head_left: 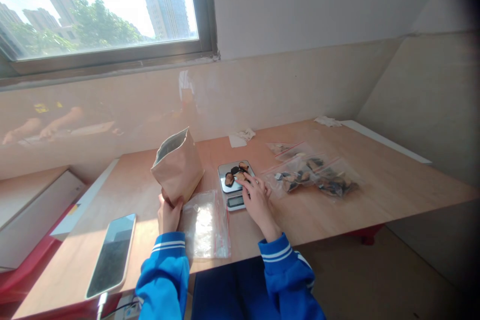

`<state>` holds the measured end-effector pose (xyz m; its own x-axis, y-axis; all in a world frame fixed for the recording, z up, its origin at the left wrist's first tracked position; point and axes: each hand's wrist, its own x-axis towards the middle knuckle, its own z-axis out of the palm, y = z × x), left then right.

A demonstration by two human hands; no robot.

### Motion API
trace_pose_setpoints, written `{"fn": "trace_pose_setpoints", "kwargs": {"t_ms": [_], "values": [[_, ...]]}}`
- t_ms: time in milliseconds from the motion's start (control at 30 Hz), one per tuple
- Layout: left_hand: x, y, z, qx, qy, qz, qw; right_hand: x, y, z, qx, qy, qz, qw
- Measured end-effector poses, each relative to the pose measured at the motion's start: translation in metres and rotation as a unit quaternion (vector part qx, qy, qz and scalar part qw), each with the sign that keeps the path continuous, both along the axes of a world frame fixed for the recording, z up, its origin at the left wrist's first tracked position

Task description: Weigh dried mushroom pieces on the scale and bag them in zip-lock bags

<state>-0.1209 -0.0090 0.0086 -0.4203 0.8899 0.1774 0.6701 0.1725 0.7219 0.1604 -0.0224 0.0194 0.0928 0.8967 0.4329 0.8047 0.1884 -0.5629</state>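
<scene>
**Several bags filled, loose pieces on the scale**

Filled bags (294, 177) right of centre; dried pieces (229, 179) unbagged on my scale (236, 203), mid-frame! My left hand (170, 211) grips the pouch (180, 172); my right (258, 202), half-curled, touches pieces—pinching, I can't tell.

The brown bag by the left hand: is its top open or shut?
Open. The brown bag has its top edges parted, showing a greyish inside. Whether anything lies at the bottom, I cannot tell.
</scene>
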Motion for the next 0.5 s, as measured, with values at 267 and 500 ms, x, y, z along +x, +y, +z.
{"fn": "trace_pose_setpoints", "kwargs": {"t_ms": [267,500], "values": [[0.002,-0.001,0.002,0.018,-0.008,-0.004,1.000,0.000,-0.005,0.014,0.075,0.055,0.028,0.995],[0.009,-0.007,0.013,0.025,-0.016,0.009,1.000,-0.008,-0.033,0.064,0.186,0.189,0.118,0.957]]}}
